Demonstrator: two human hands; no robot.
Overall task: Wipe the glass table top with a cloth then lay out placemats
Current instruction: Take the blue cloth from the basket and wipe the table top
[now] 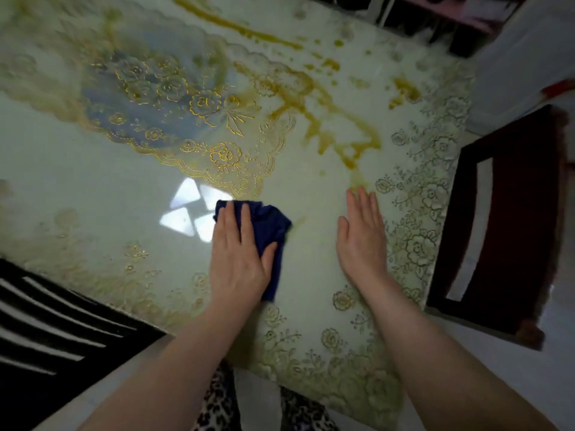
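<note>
Head view: the pale, floral-bordered glass surface [93,181] fills the frame. A scalloped, gold-embroidered lace placemat [161,88] lies upper left, and amber smears [342,129], perhaps sauce, streak the upper right. This is the wiping step. At centre the left hand [239,259], fingers flat, presses the dark blue cloth [270,225]. The right hand [362,244] rests flat and empty alongside. Next, the cloth needs sweeping up-right through the smears.

One dark wooden chair [513,213], at right, on pale floor [497,362]. One black seat with white stripes [46,331], lower left. Dark shelving [435,23], far corner; bright four-paned window reflection [193,209].
</note>
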